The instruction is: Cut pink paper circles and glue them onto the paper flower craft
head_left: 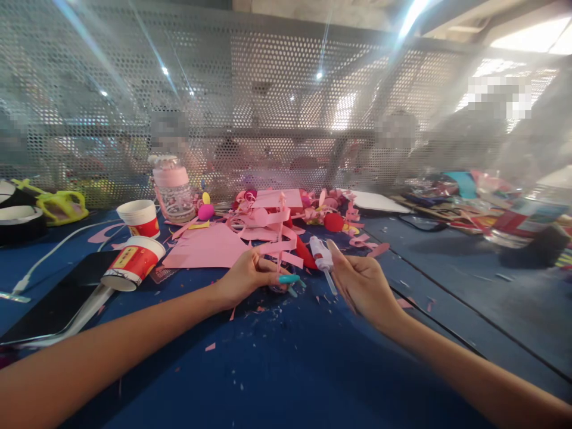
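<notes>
My left hand [245,275], with long teal nails, is closed around the lower end of an upright pink paper strip piece [280,238], whose curled strips stick out sideways. The fingers hide its base. To the right, my right hand [364,280] grips a small white glue bottle [320,253] between thumb and fingers. Its thin clear nozzle [331,283] points downward, apart from the paper. Behind both hands lies a heap of pink paper curls [259,217]. A flat pink paper sheet [205,247] lies beyond my left forearm.
Two paper cups [137,215], one tipped over a black phone [49,298], are at left. Behind them stands a pink-lidded bottle [173,190]. A perforated metal screen [277,83] rises at the back. A clear plastic container [518,217] stands at right. Paper scraps dot the blue table [277,381].
</notes>
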{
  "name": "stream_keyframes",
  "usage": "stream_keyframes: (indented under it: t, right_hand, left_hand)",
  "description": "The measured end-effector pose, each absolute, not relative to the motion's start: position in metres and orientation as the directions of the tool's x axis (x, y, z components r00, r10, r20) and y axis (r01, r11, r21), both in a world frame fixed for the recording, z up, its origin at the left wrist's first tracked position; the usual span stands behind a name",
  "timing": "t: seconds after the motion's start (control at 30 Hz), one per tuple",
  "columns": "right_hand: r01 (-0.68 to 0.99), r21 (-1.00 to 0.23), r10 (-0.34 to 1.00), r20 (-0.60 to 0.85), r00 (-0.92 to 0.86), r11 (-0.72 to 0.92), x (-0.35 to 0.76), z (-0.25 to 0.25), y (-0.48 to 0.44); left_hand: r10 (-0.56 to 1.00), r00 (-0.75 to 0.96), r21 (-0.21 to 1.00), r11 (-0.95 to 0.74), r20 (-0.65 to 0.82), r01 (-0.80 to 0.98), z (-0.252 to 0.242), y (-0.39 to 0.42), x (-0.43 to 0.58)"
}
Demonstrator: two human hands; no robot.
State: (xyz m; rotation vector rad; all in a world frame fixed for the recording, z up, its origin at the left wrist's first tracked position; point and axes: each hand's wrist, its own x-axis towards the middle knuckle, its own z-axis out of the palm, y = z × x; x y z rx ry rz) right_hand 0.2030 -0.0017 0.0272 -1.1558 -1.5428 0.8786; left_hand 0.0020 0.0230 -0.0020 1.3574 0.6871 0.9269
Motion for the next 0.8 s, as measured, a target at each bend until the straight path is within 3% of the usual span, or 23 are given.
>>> stream_keyframes:
  t: [0.23, 0.43, 0.63, 0.8]
  right_hand:
    - [0.101, -0.935, 0.936, 0.325, -0.133, 0.339, 0.2009, 0.0296, -0.0036]
    - [0.213, -0.919, 0.944, 0.323, -0.072, 0.331, 0.2029, 0.0311, -0.0052]
    - [0.079, -0.944, 0.945, 0.313, -0.094, 0.321, 0.2063, 0.0245, -0.004]
    - [0.157, -0.951, 0.963, 0.256, -0.083, 0.266, 0.2055, 0.0239, -0.0004]
  left_hand:
    - [0.889, 0.445, 0.969, 0.006, 0.108, -0.247, 0.0007, 0.0221, 0.0056]
    - [0.89, 0.451, 0.98, 0.023, 0.07, -0.198, -0.0019, 0.0246, 0.0032]
    - [0.894, 0.444, 0.987, 0.022, 0.053, -0.162, -0.0017, 0.0252, 0.0021]
    - [0.882, 0.464, 0.983, -0.001, 0.087, -0.182, -0.0014, 0.0246, 0.0027]
